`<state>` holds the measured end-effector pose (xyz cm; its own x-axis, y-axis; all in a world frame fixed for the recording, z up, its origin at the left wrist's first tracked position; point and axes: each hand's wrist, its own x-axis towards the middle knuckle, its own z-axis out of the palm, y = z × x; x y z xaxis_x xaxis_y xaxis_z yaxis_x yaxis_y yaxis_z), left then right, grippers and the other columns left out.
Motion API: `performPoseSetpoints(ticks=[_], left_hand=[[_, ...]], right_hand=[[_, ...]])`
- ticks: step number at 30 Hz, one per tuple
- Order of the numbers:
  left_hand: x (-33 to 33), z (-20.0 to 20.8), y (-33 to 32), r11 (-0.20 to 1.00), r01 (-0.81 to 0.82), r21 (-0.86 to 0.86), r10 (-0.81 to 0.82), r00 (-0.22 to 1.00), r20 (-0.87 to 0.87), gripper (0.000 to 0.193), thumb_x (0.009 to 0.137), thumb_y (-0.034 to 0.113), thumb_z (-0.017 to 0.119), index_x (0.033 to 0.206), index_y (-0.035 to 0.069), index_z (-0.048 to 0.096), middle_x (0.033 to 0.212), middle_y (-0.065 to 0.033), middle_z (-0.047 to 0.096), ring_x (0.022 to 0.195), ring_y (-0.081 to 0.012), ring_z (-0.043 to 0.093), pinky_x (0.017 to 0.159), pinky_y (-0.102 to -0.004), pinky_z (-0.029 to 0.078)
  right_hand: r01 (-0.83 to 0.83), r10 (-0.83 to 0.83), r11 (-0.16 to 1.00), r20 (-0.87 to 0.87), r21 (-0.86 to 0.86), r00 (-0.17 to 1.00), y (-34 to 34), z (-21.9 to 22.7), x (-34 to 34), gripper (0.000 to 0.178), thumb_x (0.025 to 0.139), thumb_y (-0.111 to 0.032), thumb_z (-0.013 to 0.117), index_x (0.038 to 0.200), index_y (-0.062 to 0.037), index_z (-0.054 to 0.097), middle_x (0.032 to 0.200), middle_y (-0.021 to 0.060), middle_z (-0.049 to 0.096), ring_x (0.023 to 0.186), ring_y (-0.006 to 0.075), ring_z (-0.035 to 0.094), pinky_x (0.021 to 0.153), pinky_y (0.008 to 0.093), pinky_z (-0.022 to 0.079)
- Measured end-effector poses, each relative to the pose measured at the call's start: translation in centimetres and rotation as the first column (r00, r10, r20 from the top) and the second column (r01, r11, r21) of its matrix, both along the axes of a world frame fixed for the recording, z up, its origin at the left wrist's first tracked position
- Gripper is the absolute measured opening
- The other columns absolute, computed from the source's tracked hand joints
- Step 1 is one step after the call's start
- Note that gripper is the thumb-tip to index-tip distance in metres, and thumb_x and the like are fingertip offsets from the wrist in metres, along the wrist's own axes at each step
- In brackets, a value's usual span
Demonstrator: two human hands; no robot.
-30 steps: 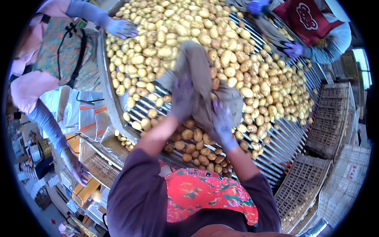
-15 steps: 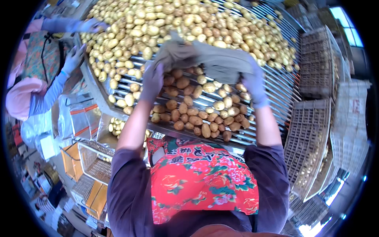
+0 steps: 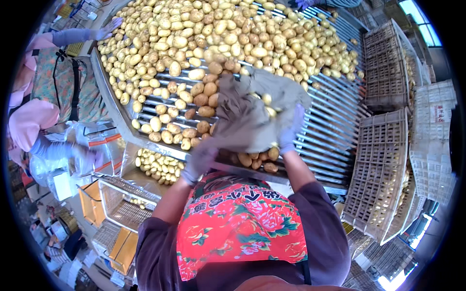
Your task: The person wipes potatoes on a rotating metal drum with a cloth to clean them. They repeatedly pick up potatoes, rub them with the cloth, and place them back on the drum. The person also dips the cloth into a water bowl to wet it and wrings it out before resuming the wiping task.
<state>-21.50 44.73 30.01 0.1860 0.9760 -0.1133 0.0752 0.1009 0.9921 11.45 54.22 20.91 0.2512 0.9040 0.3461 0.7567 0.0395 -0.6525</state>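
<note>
Grey cloth [image 3: 250, 128], half-hidden potatoes [image 3: 273, 153], blurred left fingers [image 3: 207, 149]

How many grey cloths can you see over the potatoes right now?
1: the grey cloth, rumpled over some potatoes on the barred table, between the left hand and right hand. Others may be hidden beyond the top edge.

Left hand [image 3: 200, 161] motion-blurred, fingertips indistinct. Crumpled grey cloth [image 3: 257, 121] smeared, partly hiding potatoes [image 3: 273, 153]. Left-side co-worker's lower hand [image 3: 88, 156] blurred. Purple glove [image 3: 306, 4] cut off by top edge.
</note>
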Motion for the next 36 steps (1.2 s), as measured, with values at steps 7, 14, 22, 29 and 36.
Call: performPoseSetpoints(ticks=[7,14,22,29,36], left_hand=[[-7.8,5.6,6.9,0.866,-0.435,0.247,0.48,0.861,-0.167,0.044,0.106,0.03,0.039,0.123,-0.003,0.061,0.12,-0.0113,0.064,0.11,-0.019,0.059,0.098,-0.0329,0.043],[-4.7,9.5,2.8,0.738,0.188,0.648,0.167,0.88,-0.445,0.041,0.096,0.031,0.048,0.124,0.004,0.062,0.131,-0.0136,0.057,0.128,-0.0321,0.05,0.113,-0.0487,0.029],[-2.5,-2.8,7.6,0.86,0.403,0.312,0.113,0.447,-0.887,0.073,0.084,0.025,0.061,0.151,0.016,0.035,0.156,-0.0168,0.027,0.144,-0.0379,0.026,0.118,-0.0538,0.016],[-0.3,-5.7,11.4,0.92,0.141,0.365,0.299,0.347,-0.889,0.07,0.088,0.026,0.056,0.152,0.015,0.031,0.156,-0.0171,0.03,0.146,-0.0348,0.024,0.12,-0.0524,0.013],[-3.0,-0.3,12.5,0.993,0.108,0.037,-0.069,0.827,-0.558,0.026,0.091,0.018,0.053,0.11,0.007,0.067,0.111,-0.0142,0.068,0.106,-0.0314,0.063,0.094,-0.0422,0.046]], right_hand=[[-0.626,0.474,0.778,-0.61,-0.046,0.635,6.9,3.6,-12.2,0.051,0.09,-0.003,0.06,0.139,-0.0002,0.048,0.135,0.0171,0.055,0.126,0.0278,0.052,0.109,0.0353,0.038],[-0.746,0.744,0.666,0.063,0.006,0.665,0.3,20.0,0.6,0.041,0.084,-0.026,0.065,0.117,-0.0037,0.06,0.135,0.0162,0.055,0.122,0.0345,0.054,0.112,0.0453,0.032],[-0.602,0.874,0.485,0.379,-0.634,0.305,0.7,5.7,-11.2,0.065,0.082,-0.033,0.056,0.133,0.007,0.051,0.147,0.0293,0.036,0.145,0.0409,0.024,0.12,0.056,0.01],[-0.369,0.819,0.57,0.545,-0.734,0.179,4.5,5.7,-12.9,0.077,0.084,-0.038,0.059,0.142,0.0076,0.04,0.151,0.0301,0.03,0.146,0.0408,0.02,0.122,0.05,0.01],[-0.769,0.814,0.51,-0.071,-0.386,0.576,5.5,11.4,-9.4,0.048,0.077,-0.012,0.063,0.124,-0.0005,0.059,0.128,0.0205,0.059,0.121,0.0363,0.055,0.106,0.0461,0.041]])
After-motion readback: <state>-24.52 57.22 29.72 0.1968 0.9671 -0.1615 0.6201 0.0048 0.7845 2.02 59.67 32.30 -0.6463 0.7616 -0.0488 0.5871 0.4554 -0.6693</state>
